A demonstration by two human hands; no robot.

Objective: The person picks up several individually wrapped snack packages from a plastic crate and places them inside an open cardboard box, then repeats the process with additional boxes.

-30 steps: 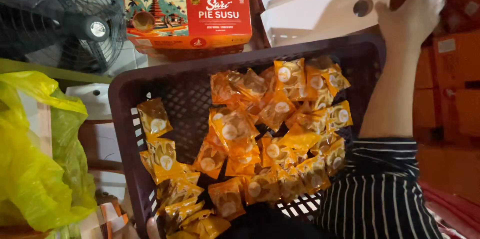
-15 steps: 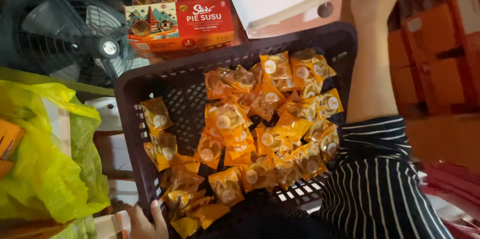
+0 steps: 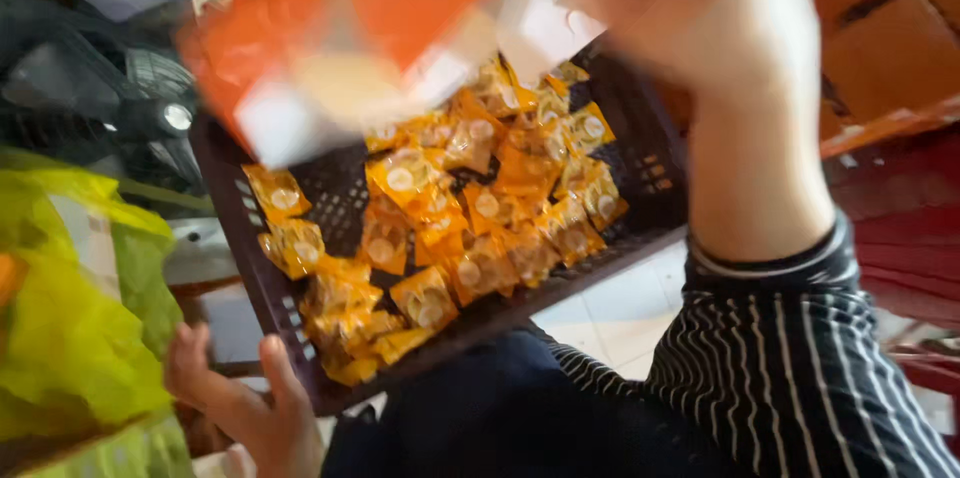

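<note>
Right hand (image 3: 700, 8) is up above the dark basket (image 3: 650, 178) of orange packets (image 3: 470, 208), seemingly closed on a blurred orange-and-white carton (image 3: 350, 48) over the basket's far end, while the left hand (image 3: 240, 408), fingers loosely spread, grips the basket's near corner beside the yellow bag (image 3: 70, 328).

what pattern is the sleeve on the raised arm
Dark with thin white stripes; the sleeve shows in the head view.

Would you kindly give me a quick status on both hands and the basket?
Right hand raised, holding a blurred orange-and-white carton. Left hand at the basket corner. Basket holds orange packets. Nothing blocking.
</note>
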